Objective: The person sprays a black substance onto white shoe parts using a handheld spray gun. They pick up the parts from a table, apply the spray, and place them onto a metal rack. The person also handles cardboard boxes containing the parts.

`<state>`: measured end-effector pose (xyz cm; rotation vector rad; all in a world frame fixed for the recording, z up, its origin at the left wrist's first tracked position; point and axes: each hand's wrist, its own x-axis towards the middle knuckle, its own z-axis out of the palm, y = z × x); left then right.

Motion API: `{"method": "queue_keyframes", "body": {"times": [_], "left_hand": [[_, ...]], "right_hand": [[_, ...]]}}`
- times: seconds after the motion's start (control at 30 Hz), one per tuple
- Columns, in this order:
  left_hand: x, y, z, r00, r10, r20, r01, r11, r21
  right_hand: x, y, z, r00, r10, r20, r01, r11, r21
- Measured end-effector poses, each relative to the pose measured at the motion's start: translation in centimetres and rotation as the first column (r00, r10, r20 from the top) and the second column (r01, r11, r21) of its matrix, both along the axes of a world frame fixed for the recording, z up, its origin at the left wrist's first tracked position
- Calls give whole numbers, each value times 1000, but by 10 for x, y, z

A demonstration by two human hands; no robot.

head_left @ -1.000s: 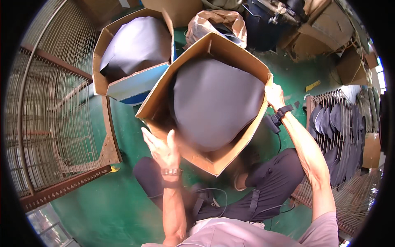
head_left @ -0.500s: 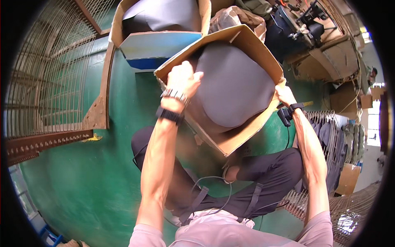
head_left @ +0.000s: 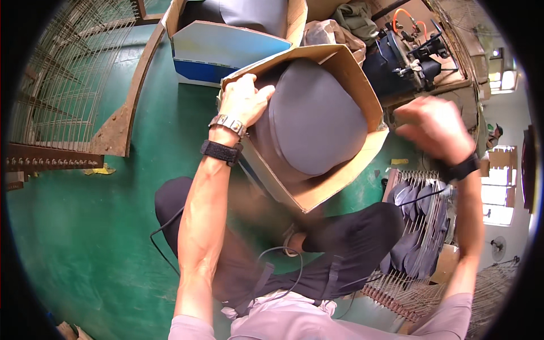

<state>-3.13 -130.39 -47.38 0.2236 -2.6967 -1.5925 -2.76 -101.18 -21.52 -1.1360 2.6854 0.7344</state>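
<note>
An open cardboard box point(head_left: 334, 190) stands tilted in front of my knees, holding smooth dark grey rounded sheets point(head_left: 320, 116) stacked inside. My left hand point(head_left: 243, 102) is closed over the box's left rim, its thumb pointing inward beside the grey stack. To the right of the box, my right hand point(head_left: 436, 127) is raised in the air, apart from the rim. Motion smears its fingers, so their pose is unclear.
A second box point(head_left: 226, 48), blue and white outside, holds similar grey sheets at the far left. Wire racks point(head_left: 73, 102) stand left; another rack with hanging grey pieces point(head_left: 416, 226) is at right. Beyond is a dark pressure tank point(head_left: 391, 68). A person point(head_left: 494, 136) is far off.
My right hand has let go of the box's right rim and moved up and to the right. My left hand remains at the left rim. The whole view has shifted a little.
</note>
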Motion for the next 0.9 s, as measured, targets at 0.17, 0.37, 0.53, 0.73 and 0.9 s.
{"method": "queue_keyframes", "body": {"times": [0.17, 0.37, 0.53, 0.73, 0.9], "left_hand": [[1, 1, 0, 999, -16, -43, 16, 1000, -9], [-8, 16, -4, 992, -49, -113, 54, 998, 44], [-1, 9, -9, 995, -2, -96, 11, 995, 94], [2, 8, -4, 993, -23, -114, 26, 999, 20], [2, 7, -4, 993, -13, -116, 11, 1000, -15]], "right_hand": [[-9, 63, 180, 914, -361, -187, 371, 929, 18], [84, -33, 175, 777, -454, 436, 625, 634, -455], [80, -48, -57, 930, -138, 340, 338, 683, -648], [84, -86, -207, 933, -340, 120, 360, 865, -348], [75, -79, -219, 936, -343, 80, 349, 874, -339]]}}
